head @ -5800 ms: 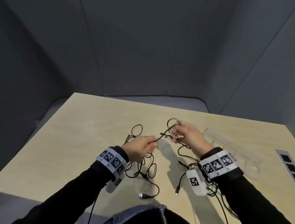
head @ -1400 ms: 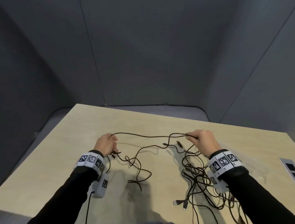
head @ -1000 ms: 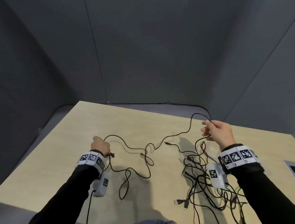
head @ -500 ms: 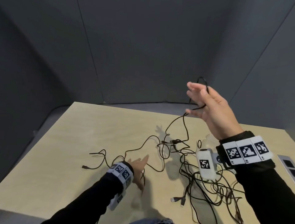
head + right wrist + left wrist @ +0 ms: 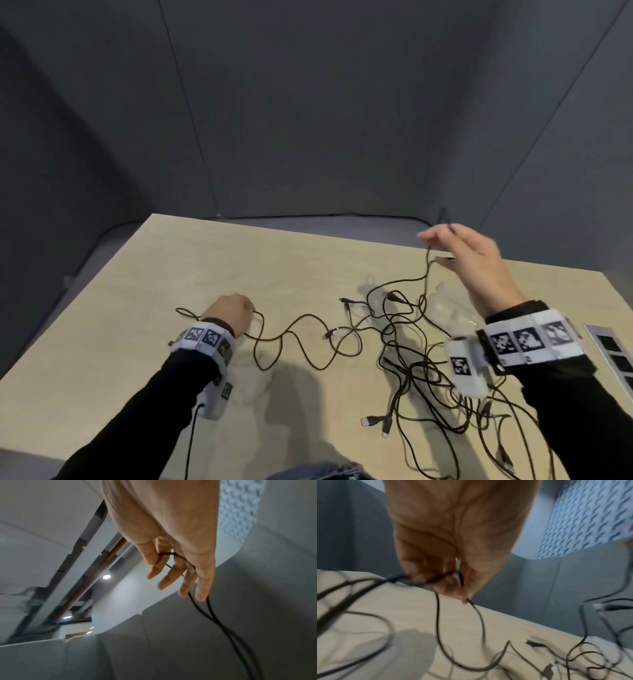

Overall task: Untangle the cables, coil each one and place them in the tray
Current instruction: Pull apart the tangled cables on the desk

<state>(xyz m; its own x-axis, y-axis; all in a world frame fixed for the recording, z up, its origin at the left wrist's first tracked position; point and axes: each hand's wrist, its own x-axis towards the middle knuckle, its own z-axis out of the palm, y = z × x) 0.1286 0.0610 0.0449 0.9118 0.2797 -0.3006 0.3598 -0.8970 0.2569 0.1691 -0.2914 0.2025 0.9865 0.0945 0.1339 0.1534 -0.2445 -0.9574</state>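
Several thin black cables lie on the wooden table (image 5: 137, 342). My left hand (image 5: 233, 313) is at the left with its fingers curled, and in the left wrist view my left hand (image 5: 436, 582) grips one black cable (image 5: 291, 330). That cable snakes right into the tangle (image 5: 421, 373). My right hand (image 5: 448, 246) is raised above the table's far right. A cable loop (image 5: 173, 554) hangs over its nearly straight fingers, and the thumb pinches it; two strands drop toward the tangle. The clear tray (image 5: 452, 310) lies mostly hidden under my right forearm.
USB plugs (image 5: 371, 421) stick out at the near side of the tangle. A grey panel with black squares (image 5: 613, 349) lies at the table's right edge. Grey partition walls enclose the table at the back and sides.
My left hand, flat on the table half a second ago, has moved left and closed on a cable. My right hand has come down somewhat, still carrying its loop.
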